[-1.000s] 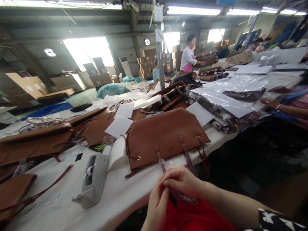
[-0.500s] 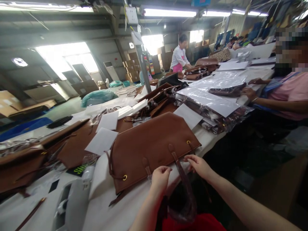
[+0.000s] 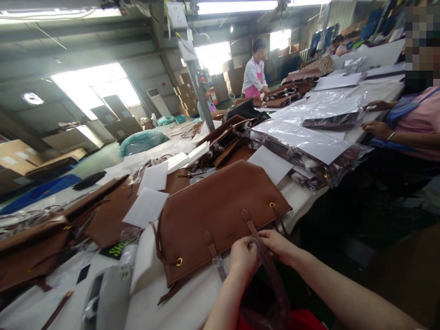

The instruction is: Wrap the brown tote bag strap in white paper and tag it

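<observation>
A large brown handbag [image 3: 220, 201] lies on its side on the white-covered table, its handle side facing me. One bag handle [image 3: 271, 275], wrapped in clear plastic, hangs over the table edge toward my lap. My left hand [image 3: 243, 259] is closed, its fingertips pinched at the upper part of this handle. From the other side my right hand [image 3: 278, 245] grips the same part, its fingertips partly hidden behind the strap. The other handle's plastic wrap [image 3: 220, 266] shows left of my left hand. Brass eyelets with thin side straps sit at both ends of the bag.
White paper sheets [image 3: 146, 207] and more brown bags [image 3: 106, 211] lie to the left, near a grey-white device [image 3: 103, 293]. Plastic-wrapped bags [image 3: 309, 151] are stacked at the right. A co-worker in pink [image 3: 419, 114] handles a wrapped piece there; another person [image 3: 253, 75] stands farther back.
My left hand has moved right to the handle, and my right hand has moved in left against it. The co-worker's hands at the right have shifted slightly.
</observation>
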The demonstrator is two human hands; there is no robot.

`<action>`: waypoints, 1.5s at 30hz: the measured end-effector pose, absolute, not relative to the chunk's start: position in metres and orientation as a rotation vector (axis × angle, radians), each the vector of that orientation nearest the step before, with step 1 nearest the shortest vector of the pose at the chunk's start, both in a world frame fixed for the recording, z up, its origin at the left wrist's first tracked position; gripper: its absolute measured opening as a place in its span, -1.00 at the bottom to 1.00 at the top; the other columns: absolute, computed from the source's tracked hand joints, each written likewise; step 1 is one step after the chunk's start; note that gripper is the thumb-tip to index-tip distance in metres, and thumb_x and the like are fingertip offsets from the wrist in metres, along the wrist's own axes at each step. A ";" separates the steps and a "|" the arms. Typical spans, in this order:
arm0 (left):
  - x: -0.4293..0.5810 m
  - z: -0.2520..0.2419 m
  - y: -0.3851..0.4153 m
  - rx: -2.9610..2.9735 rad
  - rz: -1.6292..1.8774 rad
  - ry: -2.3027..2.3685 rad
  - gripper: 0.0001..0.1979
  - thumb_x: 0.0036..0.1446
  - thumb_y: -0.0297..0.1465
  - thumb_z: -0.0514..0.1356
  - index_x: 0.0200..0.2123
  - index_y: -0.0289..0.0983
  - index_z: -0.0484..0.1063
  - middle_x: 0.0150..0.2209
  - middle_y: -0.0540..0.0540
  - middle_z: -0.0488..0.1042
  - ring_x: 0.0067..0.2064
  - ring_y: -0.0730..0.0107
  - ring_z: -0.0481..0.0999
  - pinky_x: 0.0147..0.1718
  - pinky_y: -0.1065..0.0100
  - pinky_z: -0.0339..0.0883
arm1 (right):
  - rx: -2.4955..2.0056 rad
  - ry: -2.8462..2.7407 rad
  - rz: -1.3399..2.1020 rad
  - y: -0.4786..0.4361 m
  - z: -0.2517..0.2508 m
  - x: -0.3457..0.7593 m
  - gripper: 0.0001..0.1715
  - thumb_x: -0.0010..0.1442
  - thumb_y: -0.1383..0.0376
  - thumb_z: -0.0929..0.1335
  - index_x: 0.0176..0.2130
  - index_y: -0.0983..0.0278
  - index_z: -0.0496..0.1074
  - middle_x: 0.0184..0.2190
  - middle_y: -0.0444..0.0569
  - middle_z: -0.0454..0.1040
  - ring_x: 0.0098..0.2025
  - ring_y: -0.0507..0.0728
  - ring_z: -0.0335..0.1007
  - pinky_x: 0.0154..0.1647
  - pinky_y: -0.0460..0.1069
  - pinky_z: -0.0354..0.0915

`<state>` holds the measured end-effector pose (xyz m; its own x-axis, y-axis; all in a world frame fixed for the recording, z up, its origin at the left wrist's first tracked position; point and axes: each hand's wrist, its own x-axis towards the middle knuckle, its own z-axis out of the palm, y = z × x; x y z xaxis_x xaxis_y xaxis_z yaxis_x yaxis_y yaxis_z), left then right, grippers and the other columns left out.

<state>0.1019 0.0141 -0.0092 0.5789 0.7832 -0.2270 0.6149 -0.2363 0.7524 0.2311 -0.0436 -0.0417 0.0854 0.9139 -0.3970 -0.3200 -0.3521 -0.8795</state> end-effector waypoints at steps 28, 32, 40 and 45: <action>0.040 -0.011 0.011 1.231 0.371 0.787 -0.60 -0.11 -0.45 0.25 -0.11 -0.32 0.46 -0.23 -0.08 0.54 -0.24 0.39 0.47 -0.22 0.41 0.32 | -1.391 -0.990 0.782 -0.063 -0.023 0.247 -0.61 0.07 0.02 0.44 -0.31 0.30 0.59 -0.29 0.04 0.52 -0.23 0.12 0.40 -0.16 0.00 0.31; 0.050 -0.026 0.014 1.456 0.480 0.889 -0.63 -0.08 -0.53 0.19 -0.12 -0.31 0.44 -0.19 -0.09 0.52 -0.19 0.37 0.47 -0.18 0.39 0.32 | -1.427 -1.209 0.924 -0.069 -0.016 0.241 -0.63 0.12 0.02 0.40 -0.34 0.27 0.59 -0.01 0.09 0.44 0.01 0.21 0.35 0.04 0.05 0.26; 0.065 -0.029 0.008 1.577 0.584 0.921 -0.63 -0.05 -0.55 0.21 -0.11 -0.25 0.38 -0.24 -0.03 0.49 -0.26 0.42 0.47 -0.24 0.39 0.34 | -1.474 -1.250 1.209 -0.070 -0.019 0.237 -0.63 0.05 0.05 0.44 -0.39 0.32 0.61 -0.40 0.01 0.57 -0.33 0.16 0.45 -0.31 -0.02 0.31; 0.062 -0.017 0.003 1.987 0.726 1.016 -0.82 0.05 -0.50 0.19 -0.24 -0.20 0.46 -0.19 -0.05 0.47 -0.13 0.35 0.45 -0.15 0.33 0.35 | -1.448 -1.139 1.214 -0.070 -0.021 0.236 -0.61 0.04 0.05 0.43 -0.35 0.33 0.61 -0.38 0.02 0.60 -0.33 0.16 0.46 -0.30 -0.02 0.31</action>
<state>0.0620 0.0032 -0.0166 0.5186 0.8441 0.1361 0.4024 -0.3814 0.8322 0.2358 -0.0704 -0.0206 0.0927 0.9828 -0.1598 0.0971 -0.1687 -0.9809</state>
